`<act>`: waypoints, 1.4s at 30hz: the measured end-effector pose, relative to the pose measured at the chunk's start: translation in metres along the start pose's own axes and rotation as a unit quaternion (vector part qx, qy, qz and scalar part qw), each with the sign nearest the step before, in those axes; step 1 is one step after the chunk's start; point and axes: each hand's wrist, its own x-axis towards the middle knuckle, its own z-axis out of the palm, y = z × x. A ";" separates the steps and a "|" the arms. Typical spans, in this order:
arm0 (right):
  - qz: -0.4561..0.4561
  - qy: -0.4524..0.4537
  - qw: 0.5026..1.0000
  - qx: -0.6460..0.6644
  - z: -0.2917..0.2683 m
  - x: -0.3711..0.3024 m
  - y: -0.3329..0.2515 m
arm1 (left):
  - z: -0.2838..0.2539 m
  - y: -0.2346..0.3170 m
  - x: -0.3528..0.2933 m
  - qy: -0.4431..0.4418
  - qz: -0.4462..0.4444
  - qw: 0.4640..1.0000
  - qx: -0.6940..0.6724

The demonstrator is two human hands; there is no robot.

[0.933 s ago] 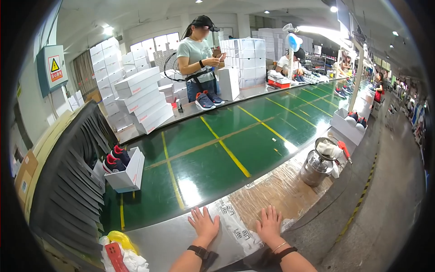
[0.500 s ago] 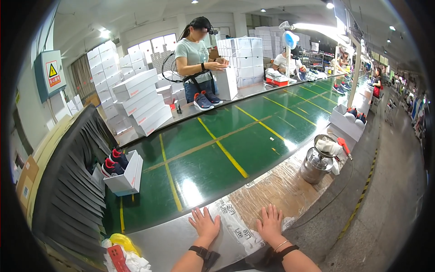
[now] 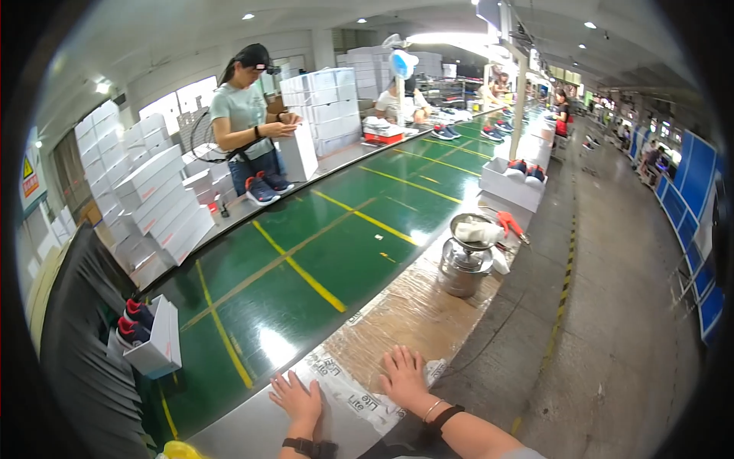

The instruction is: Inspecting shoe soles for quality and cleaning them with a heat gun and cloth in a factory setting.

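Note:
My left hand (image 3: 298, 402) lies flat with fingers spread on the bare grey metal strip of the bench edge, close to the conveyor belt (image 3: 306, 260). To its right, my right hand (image 3: 405, 376) rests palm down, fingers stretched, on brown board (image 3: 375, 329) under clear plastic film. White printed tape (image 3: 355, 390) runs between the two hands. Neither hand holds anything. Farther along the same edge stands a round metal can (image 3: 462, 271) with a dish and white cloth on top. A red-handled tool (image 3: 511, 223) lies beside it.
On the green belt at left, an open white box (image 3: 162, 344) with dark red-lined shoes (image 3: 134, 325) sits by black strip curtains (image 3: 84, 344). Across the belt, a co-worker (image 3: 248, 122) handles a white box (image 3: 300, 151) near shoes (image 3: 264, 187). Another shoe box (image 3: 508, 187) stands beyond the can.
My view has turned to the right, so most things sit farther left in the picture. Both hands stay flat on the bench edge. The co-worker still stands at the white box.

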 end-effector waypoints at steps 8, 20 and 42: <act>0.006 -0.006 1.000 -0.014 -0.001 -0.001 -0.003 | 0.003 -0.007 0.002 -0.007 -0.005 1.000 0.012; 0.014 -0.010 1.000 0.006 0.000 -0.002 -0.002 | -0.027 0.018 0.002 -0.086 -0.022 0.993 0.072; 0.016 -0.015 1.000 0.005 -0.003 -0.002 -0.001 | -0.023 0.015 0.001 -0.063 -0.019 0.995 0.076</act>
